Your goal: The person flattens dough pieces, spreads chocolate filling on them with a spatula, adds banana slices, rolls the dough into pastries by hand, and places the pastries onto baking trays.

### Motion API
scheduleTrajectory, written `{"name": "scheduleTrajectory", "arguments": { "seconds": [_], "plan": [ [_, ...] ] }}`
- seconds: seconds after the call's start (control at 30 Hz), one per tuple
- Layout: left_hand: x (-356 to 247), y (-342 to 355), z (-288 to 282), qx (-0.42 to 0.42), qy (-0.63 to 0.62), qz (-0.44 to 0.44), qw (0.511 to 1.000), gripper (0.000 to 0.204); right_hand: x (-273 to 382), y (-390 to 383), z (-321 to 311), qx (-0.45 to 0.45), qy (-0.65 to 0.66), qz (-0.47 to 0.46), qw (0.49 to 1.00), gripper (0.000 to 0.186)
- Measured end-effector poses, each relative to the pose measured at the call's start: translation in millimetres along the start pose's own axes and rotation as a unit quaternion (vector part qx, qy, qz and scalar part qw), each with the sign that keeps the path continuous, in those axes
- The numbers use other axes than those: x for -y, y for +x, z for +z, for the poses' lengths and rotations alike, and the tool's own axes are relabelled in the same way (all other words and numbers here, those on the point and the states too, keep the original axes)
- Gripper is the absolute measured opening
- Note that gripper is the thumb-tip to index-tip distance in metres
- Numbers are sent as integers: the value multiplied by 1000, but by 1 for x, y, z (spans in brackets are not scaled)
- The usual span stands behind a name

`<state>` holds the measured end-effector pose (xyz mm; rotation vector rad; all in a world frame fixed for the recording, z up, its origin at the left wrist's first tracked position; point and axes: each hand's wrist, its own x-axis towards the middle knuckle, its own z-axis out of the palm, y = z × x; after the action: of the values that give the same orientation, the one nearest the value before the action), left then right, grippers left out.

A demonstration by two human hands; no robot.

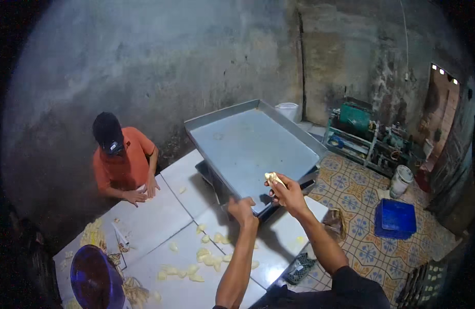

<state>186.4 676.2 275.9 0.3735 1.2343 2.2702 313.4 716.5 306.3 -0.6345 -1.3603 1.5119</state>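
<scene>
A large grey metal tray (253, 144) with raised sides rests tilted on a stack of trays on the white-tiled table. My left hand (242, 212) is closed on the tray's near corner. Over the tray's near right side, my right hand (286, 194) is closed around a pale piece of dough (273, 178), part of which sticks out past the fingers. Several shaped dough pieces (209, 256) lie scattered on the table to the left of my left forearm. The tray's inner surface bears no dough.
Across the table (150, 226), a person in an orange shirt (126, 159) presses both hands on the tabletop. A purple tub (96, 278) stands at the near left beside dough strips (93, 234). Right, on the patterned floor, are a blue crate (395, 219), a bucket (401, 181) and a green machine (357, 116).
</scene>
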Motion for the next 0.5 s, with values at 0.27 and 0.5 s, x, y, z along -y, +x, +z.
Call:
{"name": "scheduleTrajectory", "arguments": {
  "seconds": [0.27,0.5],
  "plan": [
    [59,87,-18,-48,67,-97,992,28,-34,108,-6,109,-159,42,980,46],
    [39,51,-22,50,134,-213,967,72,-76,166,8,302,-393,-28,868,53]
  ]
}}
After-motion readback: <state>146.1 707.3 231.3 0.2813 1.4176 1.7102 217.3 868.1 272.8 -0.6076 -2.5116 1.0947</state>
